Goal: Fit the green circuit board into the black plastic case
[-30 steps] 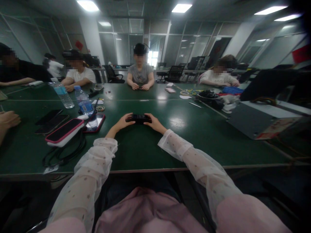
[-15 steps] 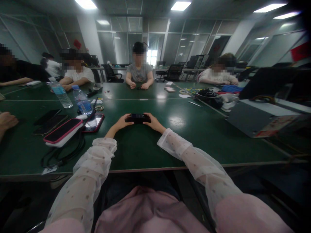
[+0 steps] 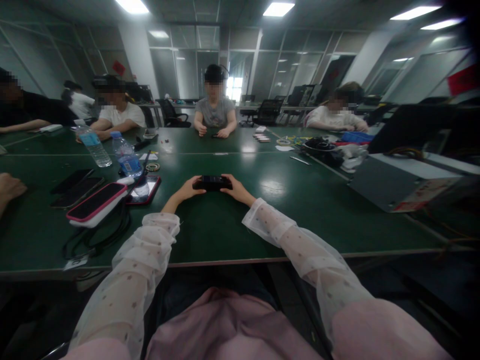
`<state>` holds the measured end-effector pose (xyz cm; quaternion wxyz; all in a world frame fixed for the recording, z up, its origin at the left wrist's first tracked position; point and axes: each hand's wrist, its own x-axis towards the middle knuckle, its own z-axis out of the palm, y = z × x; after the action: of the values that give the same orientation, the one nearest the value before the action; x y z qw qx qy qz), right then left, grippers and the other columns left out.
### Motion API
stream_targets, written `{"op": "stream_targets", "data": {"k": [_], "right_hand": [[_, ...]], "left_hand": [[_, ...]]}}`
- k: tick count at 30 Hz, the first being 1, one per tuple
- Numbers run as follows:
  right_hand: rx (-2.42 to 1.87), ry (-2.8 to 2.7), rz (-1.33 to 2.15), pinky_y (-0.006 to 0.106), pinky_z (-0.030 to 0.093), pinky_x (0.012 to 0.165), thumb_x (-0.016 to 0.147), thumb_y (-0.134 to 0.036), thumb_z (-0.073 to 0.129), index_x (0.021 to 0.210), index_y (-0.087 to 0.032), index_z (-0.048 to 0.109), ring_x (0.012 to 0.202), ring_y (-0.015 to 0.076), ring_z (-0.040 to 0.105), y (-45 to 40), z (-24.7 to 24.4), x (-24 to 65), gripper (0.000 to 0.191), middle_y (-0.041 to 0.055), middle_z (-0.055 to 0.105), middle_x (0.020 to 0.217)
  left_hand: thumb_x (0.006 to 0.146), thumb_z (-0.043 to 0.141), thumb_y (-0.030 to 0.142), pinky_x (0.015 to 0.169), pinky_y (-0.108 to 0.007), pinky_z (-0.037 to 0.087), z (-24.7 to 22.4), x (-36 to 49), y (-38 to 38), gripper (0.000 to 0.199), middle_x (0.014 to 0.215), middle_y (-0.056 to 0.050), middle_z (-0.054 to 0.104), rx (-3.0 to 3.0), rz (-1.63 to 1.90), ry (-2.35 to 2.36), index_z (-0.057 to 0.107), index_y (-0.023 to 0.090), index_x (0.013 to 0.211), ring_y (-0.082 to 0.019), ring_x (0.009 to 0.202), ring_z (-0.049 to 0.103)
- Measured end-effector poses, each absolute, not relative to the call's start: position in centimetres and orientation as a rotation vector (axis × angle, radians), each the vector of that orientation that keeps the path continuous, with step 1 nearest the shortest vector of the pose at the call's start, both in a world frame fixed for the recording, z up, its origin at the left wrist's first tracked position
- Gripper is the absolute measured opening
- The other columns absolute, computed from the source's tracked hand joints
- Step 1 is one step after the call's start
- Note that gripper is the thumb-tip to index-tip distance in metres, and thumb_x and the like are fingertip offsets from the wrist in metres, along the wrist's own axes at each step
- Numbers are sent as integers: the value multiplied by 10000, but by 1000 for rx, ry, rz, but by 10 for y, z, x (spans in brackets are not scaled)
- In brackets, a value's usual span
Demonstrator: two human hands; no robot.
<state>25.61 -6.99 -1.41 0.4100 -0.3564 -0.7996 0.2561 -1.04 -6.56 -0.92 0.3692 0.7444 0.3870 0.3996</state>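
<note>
Left hand: your left hand [image 3: 188, 189] is curled on the left end of the black device [image 3: 212, 183], thumb at the near edge, fingers partly hidden behind it.
Right hand: your right hand [image 3: 239, 191] mirrors it on the right end, closed just as far as the device's thickness.
Black device: held level between both hands, long side across you, over the middle of the green table [image 3: 213, 230]; you cannot tell whether its underside touches the tabletop.
Sleeves: sheer white sleeves [image 3: 129, 270] with small dark marks, bunched near your wrists.
Left of you: a pink-rimmed phone [image 3: 98, 201] lying on something white, two dark phones [image 3: 78, 192] beyond it, a black cable [image 3: 103, 242] on its near side.
Bottles: two clear bottles [image 3: 127, 159] with blue labels, farther back, near a red-edged tablet [image 3: 148, 190].
Right of you: a grey metal box [image 3: 382, 184], well apart from your hands.
Across: a person in grey [image 3: 214, 111], seated, forearms on the table.
Left edge: a co-worker's hand [image 3: 12, 187], partly cut off.
</note>
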Motion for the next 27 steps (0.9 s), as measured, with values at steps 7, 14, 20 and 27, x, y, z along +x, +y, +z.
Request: {"op": "stream_targets", "data": {"k": [7,14,20,27], "right_hand": [[-877,-1998,649,457,421,1045,753,-212,695,1296,-228,452,1170,236,570,-70,-14,255,595,84,585,1230],[-873,-1984,697,464,423,1045,749,-235,709,1312,-241,433,1193,237,558,-68,-16,257,627,86,567,1262],[-901,-1914,764,471,434,1034,723,-280,737,1273,-228,463,1191,244,561,-61,-21,258,617,96,572,1250],[-910,-1817,834,460,463,993,673,-322,774,1140,-213,518,1055,220,632,-57,-22,260,544,54,642,1103]], "left_hand": [[614,814,278,1075,-503,346,-10,-10,-65,757,1306,-174,562,1938,1028,1004,492,116,1279,-302,1218,528],[641,796,256,1063,-499,370,-8,-10,-67,752,1303,-166,565,1956,1003,1010,466,129,1305,-297,1208,538],[673,782,278,1080,-491,360,-6,-10,-71,756,1357,-148,526,1938,993,978,447,166,1341,-296,1249,509],[721,750,303,1050,-498,390,0,-7,-78,765,1279,-155,579,1845,1007,996,395,163,1383,-300,1234,520]]}}
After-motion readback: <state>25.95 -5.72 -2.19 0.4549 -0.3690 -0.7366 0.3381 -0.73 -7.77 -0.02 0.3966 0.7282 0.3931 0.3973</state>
